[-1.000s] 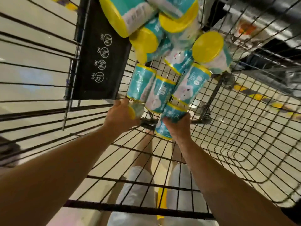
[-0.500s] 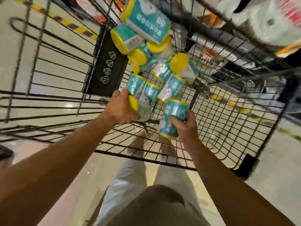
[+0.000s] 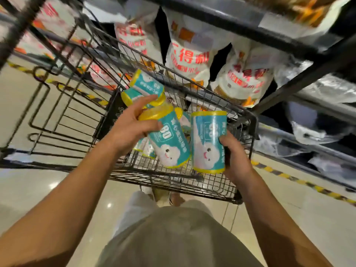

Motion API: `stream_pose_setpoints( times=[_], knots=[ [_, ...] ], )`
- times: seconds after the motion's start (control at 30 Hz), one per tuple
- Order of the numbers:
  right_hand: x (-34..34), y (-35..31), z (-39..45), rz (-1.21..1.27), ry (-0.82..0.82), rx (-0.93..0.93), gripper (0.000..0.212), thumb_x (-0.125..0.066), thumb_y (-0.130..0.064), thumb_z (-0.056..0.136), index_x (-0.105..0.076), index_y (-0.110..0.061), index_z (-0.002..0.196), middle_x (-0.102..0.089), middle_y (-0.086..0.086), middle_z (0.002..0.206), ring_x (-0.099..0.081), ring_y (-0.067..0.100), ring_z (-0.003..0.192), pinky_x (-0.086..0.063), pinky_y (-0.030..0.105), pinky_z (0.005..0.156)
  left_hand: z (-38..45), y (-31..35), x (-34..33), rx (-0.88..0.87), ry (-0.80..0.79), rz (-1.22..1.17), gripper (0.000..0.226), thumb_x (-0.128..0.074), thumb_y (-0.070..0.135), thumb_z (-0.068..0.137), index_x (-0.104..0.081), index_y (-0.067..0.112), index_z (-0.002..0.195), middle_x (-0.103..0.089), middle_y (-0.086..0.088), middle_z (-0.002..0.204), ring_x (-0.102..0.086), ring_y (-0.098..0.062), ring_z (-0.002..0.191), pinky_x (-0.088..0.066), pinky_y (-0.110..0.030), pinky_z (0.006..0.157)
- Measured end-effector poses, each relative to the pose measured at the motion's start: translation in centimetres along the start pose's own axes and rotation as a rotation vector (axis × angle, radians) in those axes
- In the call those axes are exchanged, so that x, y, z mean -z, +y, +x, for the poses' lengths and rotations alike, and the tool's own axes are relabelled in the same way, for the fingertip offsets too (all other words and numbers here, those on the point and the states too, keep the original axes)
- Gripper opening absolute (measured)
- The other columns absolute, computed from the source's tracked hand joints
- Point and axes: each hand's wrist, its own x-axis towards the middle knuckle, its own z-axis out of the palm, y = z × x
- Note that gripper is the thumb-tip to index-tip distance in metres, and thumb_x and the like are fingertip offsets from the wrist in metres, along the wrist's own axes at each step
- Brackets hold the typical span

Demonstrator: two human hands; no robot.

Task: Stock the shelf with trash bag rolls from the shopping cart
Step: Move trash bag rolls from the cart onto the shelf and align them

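My left hand (image 3: 133,124) grips a teal trash bag roll (image 3: 167,139) with yellow ends and a white cloud face, held tilted above the black wire shopping cart (image 3: 244,120). My right hand (image 3: 234,153) holds a second, matching roll (image 3: 208,141) upright beside it. Both rolls are lifted above the cart basket. Several more teal and yellow rolls (image 3: 146,87) lie piled at the cart's far end, partly hidden behind my left hand. The dark metal shelf (image 3: 300,78) stands just beyond the cart, to the right.
White bags with red print (image 3: 188,56) fill the shelf level behind the cart. Clear plastic-wrapped goods (image 3: 317,130) sit on the lower shelf at right. Yellow-black hazard tape (image 3: 300,180) runs along the shiny floor. My legs and beige shirt are below the cart.
Both hands have lifted their rolls up out of the cart bottom. My view has risen and swung toward the shelf, which is now in view.
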Motion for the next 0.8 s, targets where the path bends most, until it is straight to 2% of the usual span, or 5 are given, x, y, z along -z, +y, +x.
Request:
stream_pose_setpoints(
  times=[0.13, 0.23, 0.37, 0.5, 0.8],
  knots=[
    [-1.2, -0.8, -3.3, -0.072, 0.043, 0.063, 0.059, -0.081, -0.032, 0.073, -0.059, -0.031, 0.128, -0.077, -0.003, 0.107, -0.074, 0.020, 0.098, -0.058, 0.040, 0.080, -1.4, 0.7, -3.9, -0.023, 0.115, -0.152, 0.053, -0.072, -0.001, 0.078, -0.057, 0.013, 0.127, -0.064, -0.008, 0.102, -0.069, -0.011, 0.075, -0.056, -0.027, 0.066],
    [-1.8, -0.6, -5.2, -0.051, 0.082, 0.119, 0.058, -0.071, -0.031, 0.077, -0.054, -0.034, 0.132, -0.077, -0.008, 0.107, -0.074, 0.017, 0.098, -0.058, 0.039, 0.079, -3.1, 0.4, -5.6, 0.019, 0.083, -0.180, 0.007, -0.060, 0.013, 0.095, -0.065, 0.009, 0.098, -0.073, -0.009, 0.088, -0.072, -0.018, 0.075, -0.057, -0.033, 0.070],
    [-2.4, -0.7, -8.2, -0.047, 0.115, 0.212, 0.035, -0.064, -0.014, 0.095, -0.057, -0.030, 0.125, -0.077, -0.009, 0.101, -0.075, 0.015, 0.091, -0.059, 0.029, 0.069, -5.6, -0.3, -6.1, 0.057, 0.053, -0.154, 0.021, -0.063, 0.029, 0.093, -0.068, 0.011, 0.100, -0.075, -0.015, 0.100, -0.073, -0.028, 0.088, -0.059, -0.042, 0.082],
    [-3.4, 0.5, -10.7, -0.150, 0.173, 0.276, 0.034, -0.066, -0.021, 0.092, -0.059, -0.029, 0.125, -0.075, -0.001, 0.109, -0.074, 0.022, 0.098, -0.061, 0.042, 0.078, -8.2, -1.5, -5.7, 0.108, -0.002, -0.164, 0.045, -0.064, 0.043, 0.084, -0.064, 0.011, 0.115, -0.074, -0.013, 0.108, -0.072, -0.028, 0.098, -0.058, -0.046, 0.086],
    [-4.4, 4.2, -15.9, -0.279, 0.311, 0.262, 0.025, -0.066, -0.048, 0.077, -0.067, -0.042, 0.101, -0.074, 0.002, 0.106, -0.073, 0.029, 0.097, -0.057, 0.062, 0.086, -14.3, -6.1, -4.2, 0.047, -0.162, -0.094, 0.046, -0.067, 0.009, 0.089, -0.054, 0.026, 0.130, -0.074, -0.005, 0.113, -0.072, -0.026, 0.101, -0.057, -0.045, 0.084]
  ],
)
